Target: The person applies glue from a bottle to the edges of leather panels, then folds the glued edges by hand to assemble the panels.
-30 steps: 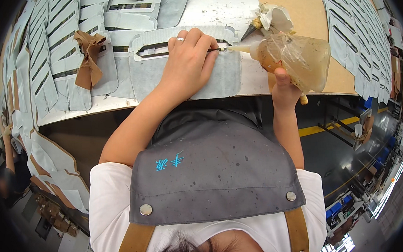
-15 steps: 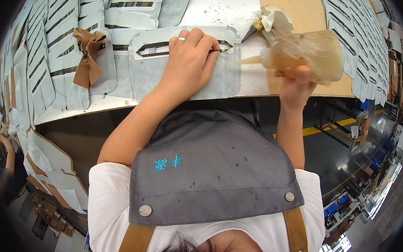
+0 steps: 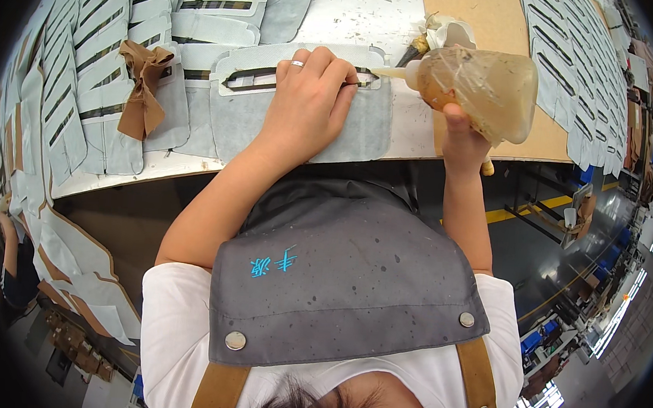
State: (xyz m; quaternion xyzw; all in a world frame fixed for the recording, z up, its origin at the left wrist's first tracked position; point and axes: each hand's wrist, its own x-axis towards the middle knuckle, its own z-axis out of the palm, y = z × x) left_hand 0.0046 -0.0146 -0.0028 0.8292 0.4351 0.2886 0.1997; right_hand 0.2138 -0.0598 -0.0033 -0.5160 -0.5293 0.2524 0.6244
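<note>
A grey fabric-like panel [image 3: 245,128] lies flat near the table's front edge, with a long dark-edged slot across its paler upper piece. My left hand [image 3: 306,102] rests over that slot, fingers curled and thumb meeting the forefinger on a thin dark strip [image 3: 361,83] at its right end. Gripped in my right hand [image 3: 465,144] is a cloudy squeeze bottle [image 3: 494,94] with amber residue inside, tilted on its side. Its pale nozzle [image 3: 389,72] points left, with the tip at the right end of the slot; whether it touches cannot be made out.
Rows of similar slotted panels [image 3: 88,62] cover the left, with more [image 3: 573,77] at the far right. A crumpled brown scrap [image 3: 144,88] lies on the left ones. Behind the bottle sits a dark-tipped cone wrapped in white [image 3: 417,49]. Brown board [image 3: 494,23] covers part of the table.
My right hand has brought the bottle left and steadied it, so the nozzle tip now reaches the slot's right end. My left hand has stayed nearly in place.
</note>
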